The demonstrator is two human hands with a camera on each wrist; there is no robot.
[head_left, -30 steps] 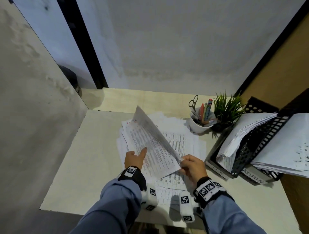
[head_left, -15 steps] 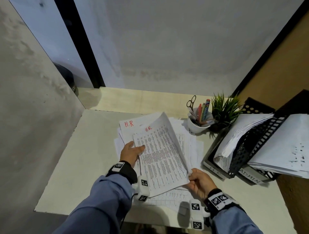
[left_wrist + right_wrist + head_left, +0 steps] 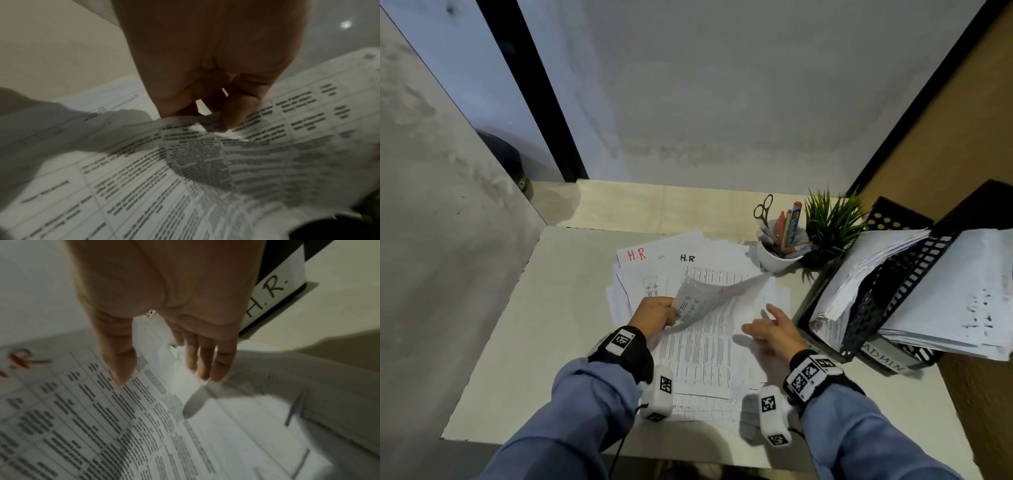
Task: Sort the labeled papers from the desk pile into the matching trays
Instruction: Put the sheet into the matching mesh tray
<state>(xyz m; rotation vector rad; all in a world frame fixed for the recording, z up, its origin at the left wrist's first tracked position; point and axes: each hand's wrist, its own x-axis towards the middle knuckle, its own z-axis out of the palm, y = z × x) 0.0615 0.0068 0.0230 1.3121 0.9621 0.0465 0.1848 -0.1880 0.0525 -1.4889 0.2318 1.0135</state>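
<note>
Head view, change: half a second ago the right hand [image 3: 774, 330] was pinching the near right corner of the printed sheet [image 3: 709, 301] while the left hand [image 3: 654, 313] was lying flat on the pile; now the left hand is doing the holding and the right hand has let go.
Head view, grip: the left hand is pinching the sheet's left edge, fingers curled round it, so the sheet is bowing up and rightward from the pinch.
Head view, right hand: it is hovering with fingers spread and relaxed just right of the lifted sheet, holding nothing.
Head view, pile: the paper pile [image 3: 705, 359] is lying under and beyond the pinch, with a red "H.R" sheet [image 3: 637, 255] and a black "H.R" sheet [image 3: 687, 258] showing farther out.
Head view, trays: the black trays [image 3: 893, 301], stuffed with paper, are standing right of the open hand; one label reads "ADMIN".
Left wrist view: the fingers [image 3: 232, 113] are crimping the sheet's [image 3: 205, 170] edge, which is printed with a table of blurred text.
Right wrist view: the right hand's [image 3: 164, 321] fingers are hanging straight above the sheet [image 3: 102, 418], not touching it; a red "R" is showing on it to the left, and a tray label reading "H.R." [image 3: 273, 293] is sitting to the right.
</note>
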